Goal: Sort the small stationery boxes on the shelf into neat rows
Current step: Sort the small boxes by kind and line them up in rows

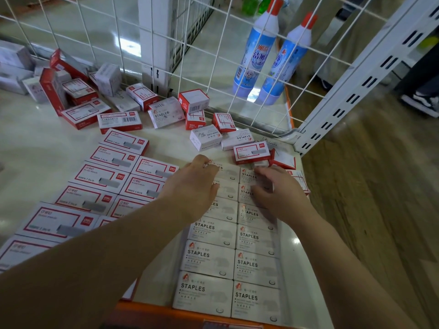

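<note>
White staple boxes [221, 236]: our left hand [192, 188] and right hand [278, 193] press flat, fingers spread; shoving toward twelve o'clock risks skewing both rows.

"STAPLES" is printed on the white boxes [209, 260] in two rows under and nearer than both hands, "deli" on the red-framed boxes [99, 178] left of them, and "PAPER CLIPS" on a white box [205, 137] beyond.
</note>
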Available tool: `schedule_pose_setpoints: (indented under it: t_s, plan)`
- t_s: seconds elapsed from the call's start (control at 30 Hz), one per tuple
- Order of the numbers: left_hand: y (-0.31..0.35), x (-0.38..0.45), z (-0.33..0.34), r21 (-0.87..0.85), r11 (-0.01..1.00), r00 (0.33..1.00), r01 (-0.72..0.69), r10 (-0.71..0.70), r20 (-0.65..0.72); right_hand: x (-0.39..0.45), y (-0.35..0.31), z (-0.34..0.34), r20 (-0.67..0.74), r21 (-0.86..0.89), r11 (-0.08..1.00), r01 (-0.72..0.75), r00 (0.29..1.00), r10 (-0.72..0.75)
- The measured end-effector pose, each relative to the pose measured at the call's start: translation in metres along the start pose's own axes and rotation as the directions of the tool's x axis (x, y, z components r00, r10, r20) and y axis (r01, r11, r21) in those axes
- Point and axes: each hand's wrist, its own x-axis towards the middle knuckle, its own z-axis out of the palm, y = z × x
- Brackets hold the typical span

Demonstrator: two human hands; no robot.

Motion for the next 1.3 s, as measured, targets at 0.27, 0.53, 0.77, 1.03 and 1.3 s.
schedule_pose_setpoints:
  t_s: [0.27,0.53,0.77,1.03,1.3]
  plan:
    - [0.0,0.0,-0.001,-0.009,1.0,1.0,0.0,0.0,0.002,0.0,0.0,0.0,0.003,-0.006,1.0,0.014,1.0,-0.014]
    - [0.001,0.0,-0.003,0.024,1.0,1.0,0.005,-0.005,0.023,-0.002,-0.004,-0.002,0.017,-0.008,1.0,-0.008,1.0,0.008]
    - [0.005,-0.001,-0.004,0.126,0.991,0.999,-0.041,0.044,-0.015,-0.016,-0.004,-0.003,-0.109,0.034,0.999,-0.005,0.994,0.009]
    - [0.03,-0.011,0.01,0.152,0.952,0.962,-0.266,0.253,0.099,-0.043,0.025,-0.007,-0.291,0.077,0.993,-0.088,0.951,0.107]
    - [0.049,-0.011,0.021,0.138,0.952,0.956,-0.274,0.254,0.15,-0.047,0.043,-0.015,-0.253,0.176,0.921,-0.349,0.888,0.385]
